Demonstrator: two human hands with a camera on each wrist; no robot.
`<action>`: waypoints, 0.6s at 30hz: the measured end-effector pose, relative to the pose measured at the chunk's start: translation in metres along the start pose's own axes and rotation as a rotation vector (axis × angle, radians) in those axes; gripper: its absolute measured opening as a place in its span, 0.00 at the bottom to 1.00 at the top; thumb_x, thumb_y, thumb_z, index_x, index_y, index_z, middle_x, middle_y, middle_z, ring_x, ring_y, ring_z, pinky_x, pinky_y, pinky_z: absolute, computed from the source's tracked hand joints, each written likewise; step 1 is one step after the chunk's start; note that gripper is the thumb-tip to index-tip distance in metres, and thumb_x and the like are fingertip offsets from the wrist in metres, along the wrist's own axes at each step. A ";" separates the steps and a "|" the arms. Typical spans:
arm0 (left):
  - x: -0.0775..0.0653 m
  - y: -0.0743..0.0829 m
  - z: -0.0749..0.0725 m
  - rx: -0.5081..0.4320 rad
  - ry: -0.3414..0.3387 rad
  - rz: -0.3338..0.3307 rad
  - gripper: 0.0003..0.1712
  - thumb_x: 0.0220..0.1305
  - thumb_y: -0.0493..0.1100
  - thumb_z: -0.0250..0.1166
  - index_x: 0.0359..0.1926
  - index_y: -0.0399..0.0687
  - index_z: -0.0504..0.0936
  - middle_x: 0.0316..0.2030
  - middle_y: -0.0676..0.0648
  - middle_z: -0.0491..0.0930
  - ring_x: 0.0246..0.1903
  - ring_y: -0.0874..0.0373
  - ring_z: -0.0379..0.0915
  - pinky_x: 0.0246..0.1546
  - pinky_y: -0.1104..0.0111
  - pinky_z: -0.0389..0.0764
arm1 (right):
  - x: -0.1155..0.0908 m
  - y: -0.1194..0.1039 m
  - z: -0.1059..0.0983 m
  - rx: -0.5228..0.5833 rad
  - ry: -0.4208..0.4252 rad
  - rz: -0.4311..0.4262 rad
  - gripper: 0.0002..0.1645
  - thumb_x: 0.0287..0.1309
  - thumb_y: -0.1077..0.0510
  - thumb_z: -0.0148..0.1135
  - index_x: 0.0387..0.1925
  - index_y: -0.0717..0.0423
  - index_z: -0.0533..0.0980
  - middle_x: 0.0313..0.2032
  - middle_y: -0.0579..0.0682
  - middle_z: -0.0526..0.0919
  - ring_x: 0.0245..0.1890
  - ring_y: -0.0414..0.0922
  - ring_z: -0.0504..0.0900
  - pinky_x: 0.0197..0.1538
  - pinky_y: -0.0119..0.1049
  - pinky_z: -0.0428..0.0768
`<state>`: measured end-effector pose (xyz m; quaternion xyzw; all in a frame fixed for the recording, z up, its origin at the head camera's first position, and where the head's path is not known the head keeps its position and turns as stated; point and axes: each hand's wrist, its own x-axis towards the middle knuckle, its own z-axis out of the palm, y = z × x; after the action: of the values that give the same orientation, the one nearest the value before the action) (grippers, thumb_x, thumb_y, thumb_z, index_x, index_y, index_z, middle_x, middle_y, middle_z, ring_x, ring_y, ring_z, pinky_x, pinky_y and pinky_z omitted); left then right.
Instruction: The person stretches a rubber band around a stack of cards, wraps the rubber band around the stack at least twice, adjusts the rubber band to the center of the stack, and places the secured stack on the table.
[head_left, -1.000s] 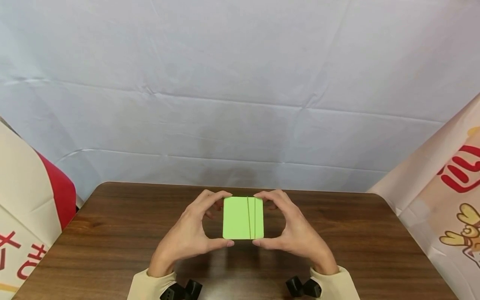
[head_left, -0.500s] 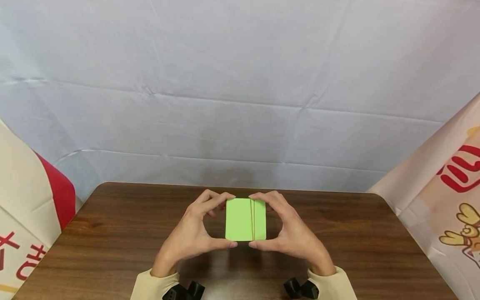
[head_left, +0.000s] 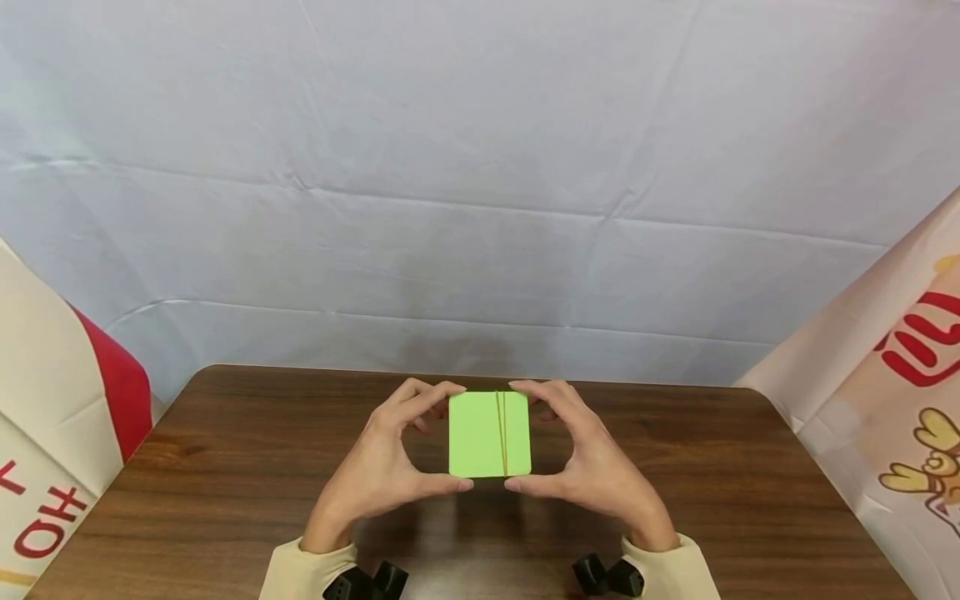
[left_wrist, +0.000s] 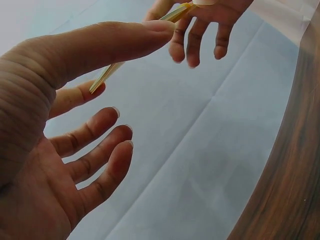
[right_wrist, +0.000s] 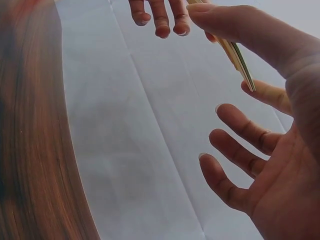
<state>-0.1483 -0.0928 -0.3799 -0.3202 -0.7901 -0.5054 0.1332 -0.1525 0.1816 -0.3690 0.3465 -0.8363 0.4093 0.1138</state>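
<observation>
A thin square stack of bright green cards (head_left: 474, 433) is held up over the table, its flat face turned to the head camera. Two strands of a rubber band (head_left: 503, 454) run down its right part, meeting near the bottom edge. My left hand (head_left: 378, 458) pinches the left side between thumb below and index finger above. The right hand (head_left: 596, 458) grips the right side the same way. Both wrist views show the stack edge-on; its layered edge (right_wrist: 242, 65) appears in the right one. Each hand's other fingers are spread loosely, off the stack.
The brown wooden table (head_left: 247, 467) lies below the hands. Behind it hangs a pale, creased cloth (head_left: 480, 167). Printed banners stand at the left (head_left: 52, 400) and right (head_left: 885, 417) sides of the table.
The stack shifted slightly right and toward me, then back up and a little left. The band's strands have drawn together at the bottom. Both hands keep their pinch.
</observation>
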 end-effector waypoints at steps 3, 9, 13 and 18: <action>0.000 0.000 0.001 -0.002 -0.001 -0.004 0.50 0.38 0.48 0.87 0.66 0.62 0.76 0.44 0.54 0.73 0.46 0.55 0.74 0.43 0.61 0.77 | 0.000 -0.001 0.000 0.004 0.000 0.000 0.57 0.38 0.48 0.88 0.71 0.41 0.67 0.57 0.41 0.74 0.54 0.46 0.73 0.54 0.39 0.74; 0.000 -0.001 0.004 -0.005 -0.006 -0.007 0.50 0.38 0.47 0.88 0.66 0.60 0.77 0.44 0.53 0.74 0.46 0.56 0.74 0.43 0.62 0.77 | 0.002 -0.001 0.002 0.013 -0.006 -0.002 0.57 0.37 0.50 0.88 0.69 0.45 0.68 0.55 0.40 0.74 0.56 0.42 0.72 0.54 0.40 0.76; 0.001 -0.002 0.006 -0.007 -0.004 -0.017 0.50 0.37 0.46 0.88 0.66 0.62 0.76 0.44 0.57 0.74 0.46 0.58 0.74 0.43 0.61 0.77 | 0.002 0.001 0.006 0.010 0.003 -0.001 0.57 0.35 0.50 0.89 0.69 0.45 0.69 0.55 0.41 0.75 0.56 0.43 0.73 0.53 0.42 0.76; 0.000 -0.004 0.008 -0.012 -0.008 -0.033 0.51 0.35 0.44 0.88 0.66 0.62 0.76 0.45 0.58 0.73 0.46 0.59 0.74 0.43 0.60 0.78 | 0.003 0.004 0.009 0.035 -0.005 0.005 0.57 0.36 0.50 0.89 0.69 0.45 0.69 0.54 0.41 0.75 0.55 0.43 0.73 0.53 0.41 0.75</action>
<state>-0.1503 -0.0871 -0.3859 -0.3098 -0.7929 -0.5108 0.1196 -0.1560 0.1747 -0.3758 0.3472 -0.8302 0.4234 0.1045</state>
